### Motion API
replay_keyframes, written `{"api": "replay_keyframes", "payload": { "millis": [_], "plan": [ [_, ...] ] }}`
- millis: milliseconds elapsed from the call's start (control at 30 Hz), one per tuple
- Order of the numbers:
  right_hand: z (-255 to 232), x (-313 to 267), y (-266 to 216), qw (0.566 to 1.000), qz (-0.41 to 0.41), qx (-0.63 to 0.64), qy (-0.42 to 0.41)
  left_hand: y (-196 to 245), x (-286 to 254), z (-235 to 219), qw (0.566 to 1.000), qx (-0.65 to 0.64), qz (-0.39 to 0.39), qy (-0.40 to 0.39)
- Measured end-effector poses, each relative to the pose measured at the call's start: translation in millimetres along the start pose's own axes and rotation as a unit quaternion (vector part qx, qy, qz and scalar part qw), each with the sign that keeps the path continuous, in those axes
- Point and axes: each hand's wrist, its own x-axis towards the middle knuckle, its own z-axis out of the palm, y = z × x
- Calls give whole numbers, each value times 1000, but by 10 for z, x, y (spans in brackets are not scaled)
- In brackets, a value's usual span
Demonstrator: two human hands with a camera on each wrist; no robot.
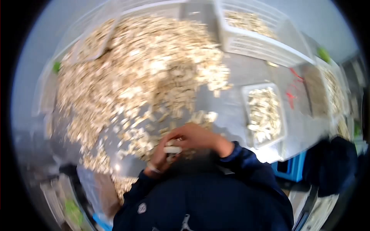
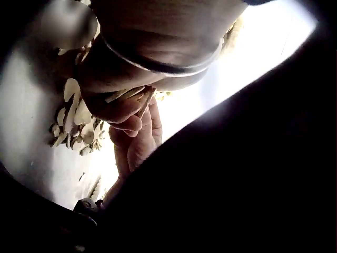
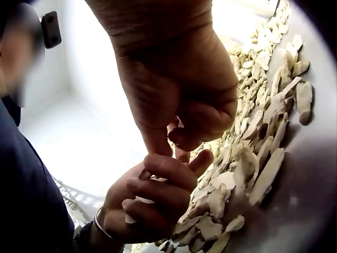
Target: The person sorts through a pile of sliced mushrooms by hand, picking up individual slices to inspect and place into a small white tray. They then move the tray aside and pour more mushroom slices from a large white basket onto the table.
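Observation:
My left hand [image 1: 160, 156], with a band at its wrist, curls its fingers around several pale dried slices [image 1: 172, 149]. In the right wrist view, slice ends [image 3: 130, 217] poke out between those fingers. My right hand [image 1: 195, 137] reaches across from the right and meets the left hand, its fingers bent and its thumb pointing down at the left fingertips [image 3: 158, 164]. Whether it pinches a slice there I cannot tell. Both hands are low over the near edge of a large heap of the same slices [image 1: 135, 73]. Loose slices [image 3: 266, 176] lie close beside the hands.
A white tray [image 1: 283, 133] of paler slices stands to the right on the metal table [image 1: 239, 73]. White crates [image 1: 266, 50] with slices line the back and right. Red string [image 1: 291, 96] lies near the right crate. A blue crate [image 1: 296, 167] is below the table edge.

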Motion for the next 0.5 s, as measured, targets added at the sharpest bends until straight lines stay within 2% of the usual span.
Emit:
{"api": "replay_keyframes", "payload": {
  "millis": [67, 100, 133, 167, 200, 300, 367, 400, 433, 467, 500],
  "plan": [
    [49, -60, 60, 999, -22, -32, 15, -92, 94, -79, 1000, 12, -1, -7],
    [-1, -120, -20, 999, -28, -15, 8, -85, 92, -89, 998, 32, 10, -53],
    [4, -182, -13, 999, -28, -3, 34, -71, 43, -40, 994, 48, 21, -93],
    [67, -198, 53, 997, -46, -23, 51, -94, 10, 74, 996, 77, 29, -25],
    [87, -279, 9, 996, -25, -19, 80, -127, -10, 165, 993, 105, 42, 44],
    [104, -440, 110, 993, -17, -5, 119, -159, 10, 145, 994, 111, 5, -11],
    [33, -564, 80, 990, 6, 1, 144, -174, 39, 151, 996, 90, -1, 19],
    [17, -625, 105, 983, -2, 10, 186, -191, 64, 190, 996, 81, -5, 31],
    [4, -690, 130, 973, -5, 15, 231, -176, 53, 273, 994, 84, -1, 76],
    [8, -740, 175, 960, -8, 19, 278, -167, 126, 157, 997, 72, 0, -26],
    [33, -754, 284, 954, -5, 11, 300, -202, 155, 193, 995, 98, 16, -4]
  ]
}}
